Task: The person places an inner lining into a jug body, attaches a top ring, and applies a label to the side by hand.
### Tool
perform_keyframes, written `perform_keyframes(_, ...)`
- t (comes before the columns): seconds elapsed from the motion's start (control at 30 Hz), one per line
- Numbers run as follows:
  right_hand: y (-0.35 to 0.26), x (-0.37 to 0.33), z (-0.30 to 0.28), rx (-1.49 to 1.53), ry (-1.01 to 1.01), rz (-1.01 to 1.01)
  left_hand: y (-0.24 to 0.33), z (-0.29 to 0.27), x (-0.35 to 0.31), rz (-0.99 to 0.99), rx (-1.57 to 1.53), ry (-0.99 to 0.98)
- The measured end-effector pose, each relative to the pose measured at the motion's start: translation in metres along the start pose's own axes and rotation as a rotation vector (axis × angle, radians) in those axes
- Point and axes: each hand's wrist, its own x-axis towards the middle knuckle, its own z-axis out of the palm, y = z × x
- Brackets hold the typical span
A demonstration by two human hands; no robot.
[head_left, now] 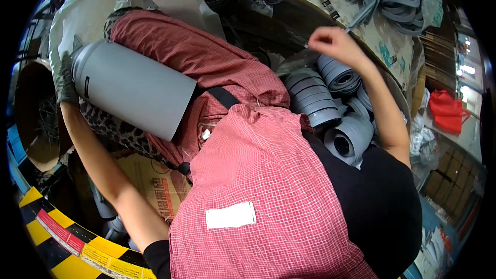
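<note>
Grey tube held up at the person's left; right hand at the box rim.

The left hand, in a dark glove, closes around the far end of the large grey tube, which lies tilted across the red checked apron. The tube looks stiff, smooth, probably slippery and fairly light; an end grip with support near the middle seems safest. The right hand pinches shut on something small, unclear what, above the grey rolls in the cardboard box.

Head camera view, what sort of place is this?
Probably a factory or workshop floor. Grey rolled strips are piled in a large cardboard bin, yellow-and-black hazard tape marks the floor, and the left hand grips a big grey tube.
</note>
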Motion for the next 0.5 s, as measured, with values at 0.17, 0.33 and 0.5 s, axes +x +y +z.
perform_keyframes(0.17,0.061,-0.086,0.044,-0.59,0.227,0.129,0.051,-0.019,0.004,0.968,0.766,-0.476)
perform_keyframes(0.33,0.108,-0.118,0.017,-0.5,0.194,0.045,0.077,-0.018,-0.006,0.397,0.472,-0.557)
perform_keyframes(0.5,0.127,-0.126,-0.025,-0.478,0.022,0.02,0.068,-0.046,0.01,0.416,0.493,-0.587)
